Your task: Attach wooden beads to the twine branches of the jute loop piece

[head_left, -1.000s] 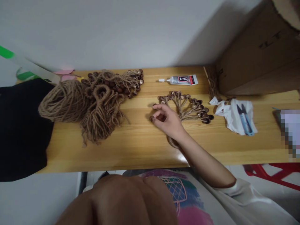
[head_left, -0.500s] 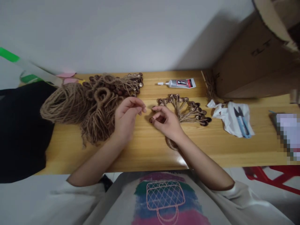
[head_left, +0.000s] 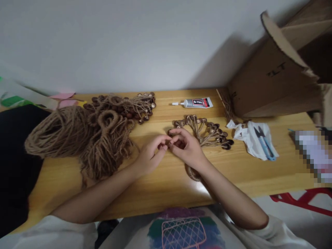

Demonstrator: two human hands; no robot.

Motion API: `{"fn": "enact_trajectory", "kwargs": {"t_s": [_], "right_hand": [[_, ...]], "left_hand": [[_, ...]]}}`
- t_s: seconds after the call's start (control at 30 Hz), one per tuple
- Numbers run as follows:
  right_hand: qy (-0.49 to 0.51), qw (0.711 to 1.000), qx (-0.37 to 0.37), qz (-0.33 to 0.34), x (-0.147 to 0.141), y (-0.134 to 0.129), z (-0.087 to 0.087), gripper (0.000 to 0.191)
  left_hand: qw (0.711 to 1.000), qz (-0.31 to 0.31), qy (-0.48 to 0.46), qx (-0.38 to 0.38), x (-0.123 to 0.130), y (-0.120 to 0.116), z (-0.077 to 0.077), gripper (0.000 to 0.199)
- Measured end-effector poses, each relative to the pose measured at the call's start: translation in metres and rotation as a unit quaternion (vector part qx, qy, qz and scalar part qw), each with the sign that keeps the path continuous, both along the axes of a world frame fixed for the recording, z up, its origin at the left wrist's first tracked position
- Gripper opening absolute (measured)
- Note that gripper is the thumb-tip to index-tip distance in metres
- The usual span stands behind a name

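My left hand [head_left: 153,154] and my right hand [head_left: 188,148] meet at the fingertips over the table. The fingers of each are pinched together, and a small dark piece shows between them, too small to make out fully. Under and beside my right hand lies a twine piece [head_left: 198,133] with knotted strands fanned out, brown button-like discs at their ends. Its coiled loop [head_left: 193,173] sticks out below my right wrist.
At the left lie a twine ball [head_left: 61,133], bundled twine pieces [head_left: 103,148] and black cloth [head_left: 18,162]. A glue tube [head_left: 197,103] lies behind my hands; blue snips [head_left: 266,143] on white plastic [head_left: 250,135] and a cardboard box [head_left: 272,83] stand right.
My left hand has moved right, so its fingertips now meet those of my right hand. The camera view has shifted, and the table items appear lower.
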State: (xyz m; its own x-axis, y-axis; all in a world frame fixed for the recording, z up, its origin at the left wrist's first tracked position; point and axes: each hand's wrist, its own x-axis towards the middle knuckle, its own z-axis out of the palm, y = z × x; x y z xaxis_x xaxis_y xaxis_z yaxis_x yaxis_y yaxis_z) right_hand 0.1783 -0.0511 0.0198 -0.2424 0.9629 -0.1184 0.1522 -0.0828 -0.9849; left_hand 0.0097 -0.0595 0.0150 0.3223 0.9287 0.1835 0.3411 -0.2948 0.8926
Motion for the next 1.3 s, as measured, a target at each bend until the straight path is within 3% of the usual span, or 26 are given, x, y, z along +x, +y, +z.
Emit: {"fn": "enact_trajectory", "kwargs": {"t_s": [0.17, 0.93, 1.17, 1.3], "right_hand": [[-0.006, 1.0, -0.002, 0.003, 0.0015, -0.001, 0.0016, 0.038], [-0.011, 1.0, -0.009, 0.018, 0.0017, -0.0015, 0.0027, 0.031], [-0.015, 1.0, 0.001, 0.016, 0.0012, -0.0017, 0.0029, 0.03], [-0.008, 1.0, -0.004, 0.015, 0.0005, -0.002, 0.0024, 0.031]], "left_hand": [[0.999, -0.034, 0.02, 0.028, 0.0013, -0.0008, -0.0004, 0.036], [0.996, -0.026, 0.062, 0.064, 0.0033, 0.0008, -0.0016, 0.021], [0.997, -0.026, 0.055, 0.049, 0.003, -0.0005, -0.0007, 0.022], [0.999, -0.028, 0.017, -0.001, 0.0002, -0.0029, -0.0036, 0.038]]}}
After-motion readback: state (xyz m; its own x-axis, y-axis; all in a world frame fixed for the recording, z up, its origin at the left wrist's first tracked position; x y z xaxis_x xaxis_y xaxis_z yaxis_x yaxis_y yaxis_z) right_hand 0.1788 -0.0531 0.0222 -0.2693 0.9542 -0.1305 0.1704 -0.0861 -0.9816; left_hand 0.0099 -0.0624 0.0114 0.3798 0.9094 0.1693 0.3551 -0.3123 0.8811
